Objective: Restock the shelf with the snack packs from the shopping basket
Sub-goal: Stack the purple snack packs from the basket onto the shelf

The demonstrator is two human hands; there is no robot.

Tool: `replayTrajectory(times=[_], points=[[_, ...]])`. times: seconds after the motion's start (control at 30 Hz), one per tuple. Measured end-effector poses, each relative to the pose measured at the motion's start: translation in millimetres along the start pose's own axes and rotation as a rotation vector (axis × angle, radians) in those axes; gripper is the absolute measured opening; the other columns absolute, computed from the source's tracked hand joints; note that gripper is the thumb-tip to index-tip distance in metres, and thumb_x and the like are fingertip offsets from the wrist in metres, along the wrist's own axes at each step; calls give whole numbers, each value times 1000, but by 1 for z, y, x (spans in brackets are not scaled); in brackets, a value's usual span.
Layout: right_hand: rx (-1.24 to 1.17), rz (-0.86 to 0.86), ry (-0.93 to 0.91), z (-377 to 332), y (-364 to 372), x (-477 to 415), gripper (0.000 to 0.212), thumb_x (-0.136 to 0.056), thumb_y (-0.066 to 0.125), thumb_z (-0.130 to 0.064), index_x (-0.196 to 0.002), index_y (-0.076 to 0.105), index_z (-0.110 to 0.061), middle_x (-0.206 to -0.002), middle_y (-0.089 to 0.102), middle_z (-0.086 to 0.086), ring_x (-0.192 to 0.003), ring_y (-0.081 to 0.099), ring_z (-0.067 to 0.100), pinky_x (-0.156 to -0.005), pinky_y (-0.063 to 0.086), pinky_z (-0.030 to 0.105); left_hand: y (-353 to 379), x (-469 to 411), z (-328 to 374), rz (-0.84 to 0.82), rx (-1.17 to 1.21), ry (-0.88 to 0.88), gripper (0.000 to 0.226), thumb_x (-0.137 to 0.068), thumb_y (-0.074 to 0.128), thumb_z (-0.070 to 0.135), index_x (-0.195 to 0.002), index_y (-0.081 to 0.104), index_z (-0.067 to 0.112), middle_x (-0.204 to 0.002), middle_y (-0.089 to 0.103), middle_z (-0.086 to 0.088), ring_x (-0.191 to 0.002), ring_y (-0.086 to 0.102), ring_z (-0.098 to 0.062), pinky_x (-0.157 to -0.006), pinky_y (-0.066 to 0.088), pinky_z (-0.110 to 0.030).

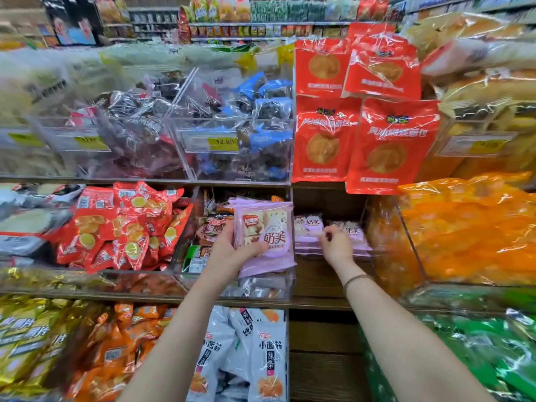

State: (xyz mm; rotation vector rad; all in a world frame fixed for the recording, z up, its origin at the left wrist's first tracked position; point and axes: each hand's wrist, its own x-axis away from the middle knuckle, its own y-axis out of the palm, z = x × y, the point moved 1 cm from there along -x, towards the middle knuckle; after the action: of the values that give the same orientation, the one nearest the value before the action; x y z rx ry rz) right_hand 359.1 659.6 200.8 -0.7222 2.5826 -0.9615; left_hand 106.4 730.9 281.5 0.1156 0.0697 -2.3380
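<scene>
Head view: my left hand [232, 252] grips a stack of soft pink plastic snack packs [262, 227], upright just left of the brown wooden shelf bay [324, 275]. My right hand [336, 246] curls onto the matching pink packs [307, 227] lying in that bay; I can't tell if it pinches one. Mid-restock, I judge: next, the stack needs sliding in beside them

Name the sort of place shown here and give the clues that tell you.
Most likely a shop's snack aisle: clear bins of wrapped snacks, a yellow price label reading 12.80, and red snack bags on shelves.
</scene>
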Motion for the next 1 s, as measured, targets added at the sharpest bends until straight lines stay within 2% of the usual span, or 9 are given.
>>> replayTrajectory(times=[0.07, 0.13, 0.23, 0.3, 0.43, 0.6, 0.67, 0.8, 1.0], points=[[92, -37, -28, -2, -9, 6, 36, -96, 49, -26, -122, 57, -2, -128, 50, 21, -120, 46, 32, -98, 37, 33, -1, 0, -1, -7, 5, 6, 69, -56, 79, 35, -118, 55, 18, -109, 71, 0, -100, 69, -18, -78, 55, -26], [-21, -13, -36, -13, -22, 22, 43, -96, 49, -31, -128, 52, -2, -132, 48, 19, -123, 44, 30, -101, 37, 37, -1, 0, -1, -7, 16, 6, 68, -57, 79, 35, -119, 55, 18, -110, 71, 0, -101, 68, -18, -82, 54, -30], [-480, -5, -185, -42, -40, 71, 35, -88, 56, -42, -117, 57, -23, -120, 57, 1, -106, 54, 8, -85, 44, 17, 0, 2, 0, -10, -7, 7, 65, -58, 78, 37, -117, 55, 22, -110, 71, 1, -101, 68, -16, -85, 54, -31], [-546, -148, -335, -61, -45, 105, 30, -79, 59, -52, -104, 57, -37, -106, 61, -11, -92, 55, -3, -74, 43, 7, 0, 2, 3, -9, -25, 6, 65, -57, 77, 39, -116, 55, 22, -109, 71, 1, -99, 68, -15, -81, 54, -28], [-511, -295, -369, -80, -42, 131, 19, -80, 68, -37, -97, 59, -36, -96, 67, -5, -83, 60, 9, -70, 50, 18, 2, 4, 5, -28, -51, -12, 70, -59, 82, 35, -120, 53, 18, -111, 70, -1, -99, 68, -15, -82, 55, -29], [-768, -367, -146, -71, -41, 126, 17, -91, 58, -28, -105, 65, -22, -102, 71, -11, -96, 65, 2, -78, 48, 16, 8, 4, 8, 52, -202, -7, 45, -72, 80, 27, -109, 55, 28, -100, 69, 8, -83, 68, 0, -60, 51, -11], [-948, -375, -26, -60, -37, 123, 19, -92, 56, -27, -107, 66, -19, -102, 72, -6, -92, 67, 8, -74, 51, 19, 9, 3, 7, 56, -254, 3, 41, -70, 82, 27, -100, 55, 30, -94, 69, 11, -75, 66, 7, -54, 47, -6], [-1207, -185, 313, -23, -43, 106, 19, -90, 61, -27, -105, 66, -16, -89, 68, 1, -68, 57, 11, -58, 49, 22, 10, 1, 4, 66, -355, 24, 38, -72, 81, 27, -101, 58, 28, -93, 65, 18, -80, 63, 9, -65, 46, -9], [-1028, 56, 655, 27, -55, 63, 31, -85, 66, -31, -111, 63, -13, -85, 61, -1, -62, 51, 8, -49, 44, 18, 11, -3, 0, 45, -379, 27, 39, -73, 80, 28, -106, 59, 25, -95, 69, 14, -85, 65, 2, -73, 49, -21]])
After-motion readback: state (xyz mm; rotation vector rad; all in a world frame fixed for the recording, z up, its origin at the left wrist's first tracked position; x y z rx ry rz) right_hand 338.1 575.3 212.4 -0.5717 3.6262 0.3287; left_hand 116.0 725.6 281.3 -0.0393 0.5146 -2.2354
